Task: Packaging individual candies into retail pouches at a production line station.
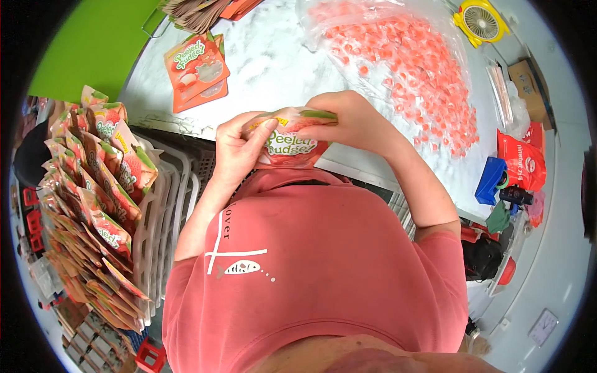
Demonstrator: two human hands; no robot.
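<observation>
Head view, centre of frame: pale marbled tabletop [267,68] across the upper half, rim bent by the lens. Upper right of it, large clear plastic bag of small pink-orange wrapped sweets [410,62], spilling down toward the right edge. Left edge of frame, white slatted plastic crate [163,205] with a dense stack of orange-and-green printed pouches [93,205] standing on edge. Upper left of the tabletop, two flat orange pouches of the same kind [196,69], well apart from both hands. Upper right corner, small yellow fan [480,22]; right side, blue plastic tool [491,180] beside a red packet [521,163]. Centre, just above the coral shirt, one filled orange pouch with green lettering [289,149], held between both hands, long axis running left to right, top edge toward the table. Left hand [239,149] closed on the pouch's left end, thumb across the front. Right hand [354,121] curled over the upper right edge, fingers pinched along the green strip, equally near; pouch directly under those fingertips.
</observation>
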